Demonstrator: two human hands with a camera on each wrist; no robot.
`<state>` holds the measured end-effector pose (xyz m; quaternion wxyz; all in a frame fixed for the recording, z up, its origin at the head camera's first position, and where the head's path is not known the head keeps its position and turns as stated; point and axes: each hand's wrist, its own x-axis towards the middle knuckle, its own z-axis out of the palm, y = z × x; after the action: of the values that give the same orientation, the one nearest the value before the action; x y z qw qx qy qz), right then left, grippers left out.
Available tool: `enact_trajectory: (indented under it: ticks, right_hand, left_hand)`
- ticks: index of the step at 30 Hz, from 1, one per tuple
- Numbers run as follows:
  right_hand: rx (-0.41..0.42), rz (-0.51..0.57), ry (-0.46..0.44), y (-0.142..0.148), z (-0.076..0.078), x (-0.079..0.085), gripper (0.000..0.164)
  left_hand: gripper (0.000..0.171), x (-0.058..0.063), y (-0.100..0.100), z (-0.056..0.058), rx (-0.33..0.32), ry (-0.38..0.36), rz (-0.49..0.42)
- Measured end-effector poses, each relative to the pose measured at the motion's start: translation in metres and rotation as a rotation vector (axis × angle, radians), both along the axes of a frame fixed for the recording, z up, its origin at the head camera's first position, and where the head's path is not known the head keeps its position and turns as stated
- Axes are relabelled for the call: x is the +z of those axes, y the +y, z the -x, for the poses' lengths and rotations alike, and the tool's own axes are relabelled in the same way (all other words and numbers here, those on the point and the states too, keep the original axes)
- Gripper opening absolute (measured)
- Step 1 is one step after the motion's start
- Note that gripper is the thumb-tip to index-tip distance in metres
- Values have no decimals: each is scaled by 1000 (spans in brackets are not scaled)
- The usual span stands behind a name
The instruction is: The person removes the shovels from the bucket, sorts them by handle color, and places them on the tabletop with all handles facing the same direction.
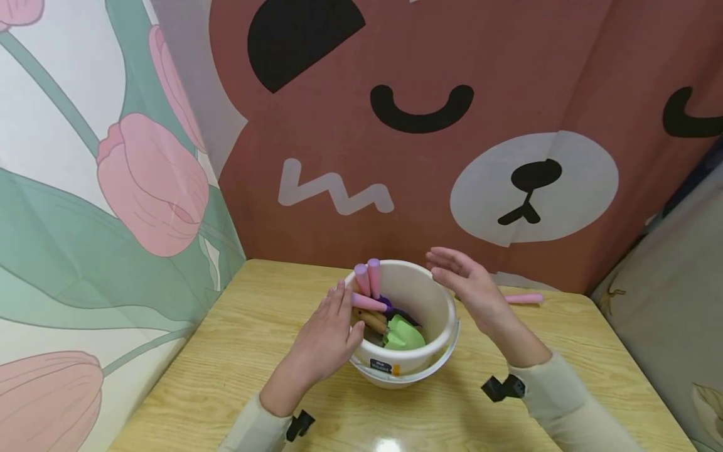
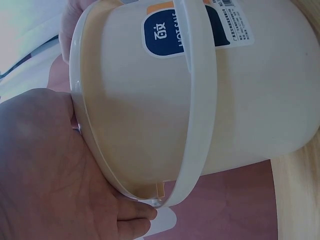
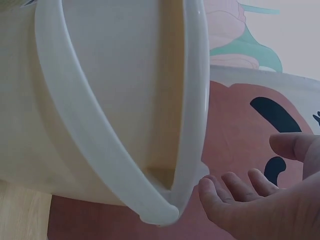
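A white bucket (image 1: 409,285) stands on the table, its bail handle (image 2: 204,110) hanging down at the front. Inside lie several toy garden tools: pink handles (image 1: 374,279) leaning on the left rim, a green scoop-like head (image 1: 403,336) and a brown handle (image 1: 373,321). My left hand (image 1: 324,336) rests along the left rim, fingers straight, palm against the edge in the left wrist view. On the other side my right hand (image 1: 471,289) hovers just off the right rim with fingers loosely bent and nothing in it.
A pink handle (image 1: 524,299) lies on the wooden table (image 1: 254,320) at the back right, partly behind the right forearm. A curtain with a brown bear (image 1: 339,238) rises at the table's back edge. A tulip-print curtain (image 1: 152,188) hangs on the left.
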<state>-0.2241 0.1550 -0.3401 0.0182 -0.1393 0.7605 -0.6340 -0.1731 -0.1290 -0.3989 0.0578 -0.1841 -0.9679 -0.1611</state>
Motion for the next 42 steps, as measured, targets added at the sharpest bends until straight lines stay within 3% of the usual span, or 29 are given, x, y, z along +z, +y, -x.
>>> enact_trajectory:
  ticks: [22,33,42]
  right_hand:
    - [60,-44,-8,-20,4,-5,51]
    - [82,-150,-28,-29,5,-7,53]
    - [124,-201,12,-36,8,-8,55]
  left_hand:
    - [74,0,1,1,-3,17,3]
    - [76,0,1,1,3,3,-5]
    - [76,-1,0,0,5,10,-22]
